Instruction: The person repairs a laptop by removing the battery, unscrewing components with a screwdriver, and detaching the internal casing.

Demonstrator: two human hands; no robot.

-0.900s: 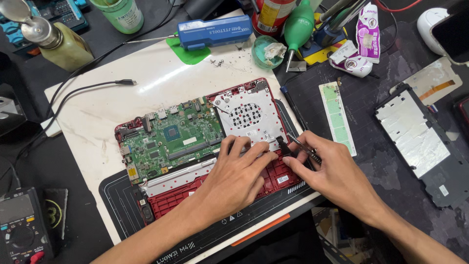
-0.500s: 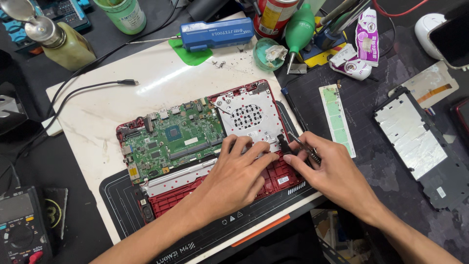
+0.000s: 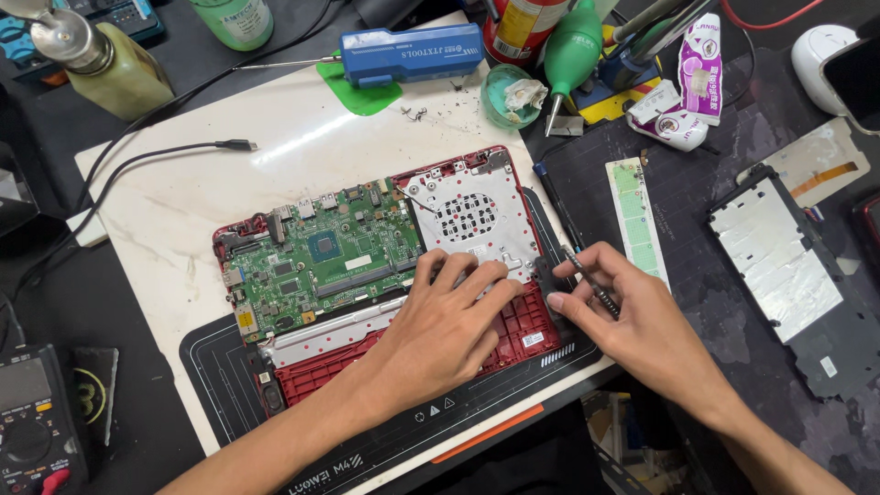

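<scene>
An opened red laptop base (image 3: 513, 335) lies on a white board, showing a green circuit board (image 3: 321, 261) and a silver perforated metal plate (image 3: 472, 215). My left hand (image 3: 449, 325) rests flat on the lower edge of that plate, fingers spread and pressing down. My right hand (image 3: 632, 316) is at the laptop's right edge, pinching a thin dark screwdriver (image 3: 587, 280) whose shaft runs up and left past a small black part (image 3: 548, 275) beside the case.
A blue tool case (image 3: 412, 53), green blower bulb (image 3: 573, 55), spray can (image 3: 518, 27) and bottles (image 3: 119, 69) line the back. A multimeter (image 3: 32, 422) sits bottom left, a foil-covered panel (image 3: 779, 266) right, a green strip (image 3: 634, 215) beside it, and a black cable (image 3: 165, 156) crosses the board.
Both hands stay at the laptop's lower right. The view has drifted slightly; the right hand's fingers and screwdriver have shifted only a little.
</scene>
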